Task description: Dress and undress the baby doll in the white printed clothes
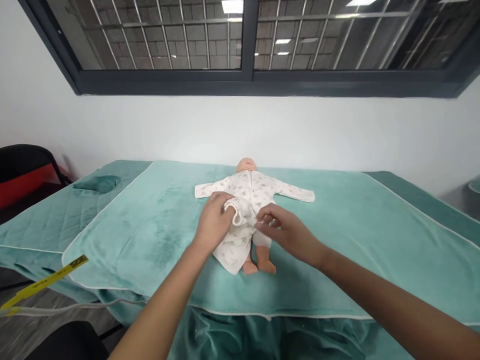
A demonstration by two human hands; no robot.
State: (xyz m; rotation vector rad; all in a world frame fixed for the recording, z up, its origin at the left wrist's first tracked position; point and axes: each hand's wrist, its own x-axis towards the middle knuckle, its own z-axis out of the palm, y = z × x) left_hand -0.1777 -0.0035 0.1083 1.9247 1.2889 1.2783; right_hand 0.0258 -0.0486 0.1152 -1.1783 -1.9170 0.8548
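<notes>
A baby doll [246, 164] lies on its back, its head toward the wall and its bare feet toward me. It wears a white baby garment [264, 186] with a small print, the long sleeves spread out to both sides. My left hand [213, 221] is closed on a bunched, rolled part of the garment over the doll's belly. At the right side of that bunch, my right hand [287, 231] has its fingers curled in a pinch at the cloth's edge. One lower flap of the garment hangs loose over the leg on the left.
A teal velvet cover [356, 240] spreads over the bed beneath the doll. A white wall [240, 130] and a dark-framed window [247, 82] stand behind. To the left are a black and red chair [28, 180], a yellow tag [45, 281] and a pale cable [75, 306].
</notes>
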